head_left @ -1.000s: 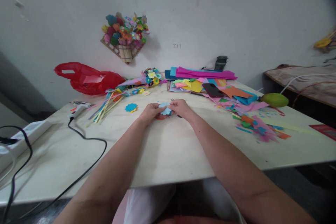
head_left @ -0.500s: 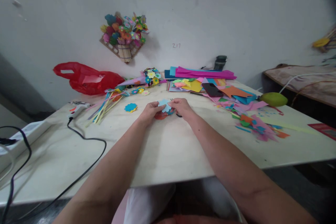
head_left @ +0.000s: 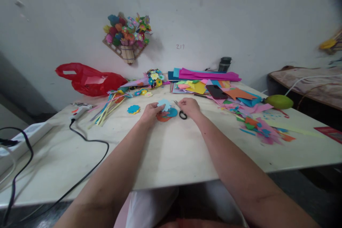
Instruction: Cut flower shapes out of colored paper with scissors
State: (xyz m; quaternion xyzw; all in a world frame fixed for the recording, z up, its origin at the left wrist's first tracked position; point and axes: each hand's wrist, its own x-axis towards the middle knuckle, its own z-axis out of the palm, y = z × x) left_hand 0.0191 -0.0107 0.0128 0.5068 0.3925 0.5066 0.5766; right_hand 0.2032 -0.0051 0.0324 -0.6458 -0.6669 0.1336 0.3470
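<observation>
Between the thumb and fingers of my left hand is a light blue paper flower. Below it on the table lie a blue paper flower and an orange one. My right hand is at the scissors, whose black handle and metal tip show; its fingers are closed together near the blades, and what they pinch is too small to make out. A blue flower with yellow under it lies to the left of my left hand.
A power strip and a glue gun with a black cord lie left. Behind are paper strips, a red bag and paper sheets. Paper scraps and a phone lie right.
My right hand has moved right, away from the light blue flower, which stays in my left hand. The blue flower and scissors beneath show more.
</observation>
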